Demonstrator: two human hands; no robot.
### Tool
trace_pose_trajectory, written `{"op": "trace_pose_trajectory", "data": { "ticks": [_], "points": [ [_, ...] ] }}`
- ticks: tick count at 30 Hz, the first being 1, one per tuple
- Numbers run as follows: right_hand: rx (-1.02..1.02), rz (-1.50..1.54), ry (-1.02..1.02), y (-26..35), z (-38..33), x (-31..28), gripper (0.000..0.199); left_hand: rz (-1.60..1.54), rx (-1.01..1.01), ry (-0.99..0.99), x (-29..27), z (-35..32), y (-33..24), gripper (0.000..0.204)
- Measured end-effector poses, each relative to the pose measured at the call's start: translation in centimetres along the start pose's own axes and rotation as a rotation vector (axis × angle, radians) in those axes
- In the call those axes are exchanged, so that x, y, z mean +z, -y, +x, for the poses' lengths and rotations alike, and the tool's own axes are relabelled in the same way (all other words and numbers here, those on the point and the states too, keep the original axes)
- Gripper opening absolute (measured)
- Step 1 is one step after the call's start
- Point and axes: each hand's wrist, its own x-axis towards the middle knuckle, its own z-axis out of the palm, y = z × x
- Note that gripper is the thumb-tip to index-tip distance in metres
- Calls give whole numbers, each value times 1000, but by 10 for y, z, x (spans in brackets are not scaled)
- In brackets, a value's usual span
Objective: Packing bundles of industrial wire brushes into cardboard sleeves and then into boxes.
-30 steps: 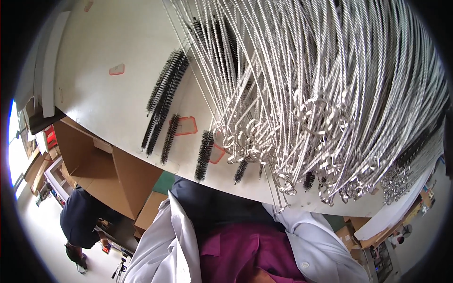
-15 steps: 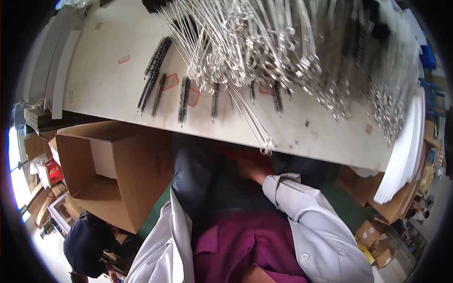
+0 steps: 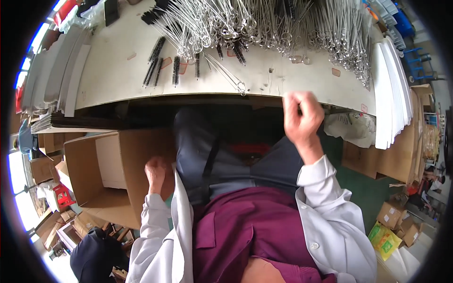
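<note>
My right hand [image 3: 303, 115] is raised in front of the table's near edge, curled into a loose fist with nothing visible in it. My left hand [image 3: 156, 172] hangs low beside an open cardboard box [image 3: 130, 177]; its fingers look curled in, slightly blurred, and no object shows in them. On the table [image 3: 113, 75] lies a big heap of wire-handled brushes [image 3: 226, 23] with looped ends. Several black bristle heads [image 3: 176, 70] poke out toward me at its left. A few loose wire handles [image 3: 229, 75] reach to the table's near edge.
White folded sheets [image 3: 394, 89] stand stacked at the table's right end, with more pale panels [image 3: 61, 70] at its left. A plastic bag [image 3: 349, 128] hangs under the right edge. Cartons [image 3: 396, 217] sit lower right. A dark-clothed person [image 3: 96, 257] is at the lower left.
My right hand has come up from my lap to the table edge. My left hand has come into view by the box. The view has shifted, so the table appears higher.
</note>
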Motion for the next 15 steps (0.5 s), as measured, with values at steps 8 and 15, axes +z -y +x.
{"op": "trace_pose_trajectory", "data": {
  "ticks": [8,15],
  "points": [
    [14,-386,-118,-48,14,24,26,-6,942,-23,48,-95,-285,13],
    [19,-389,-158,-46,14,29,20,312,1179,9,124,-68,-332,33]
  ]
}}
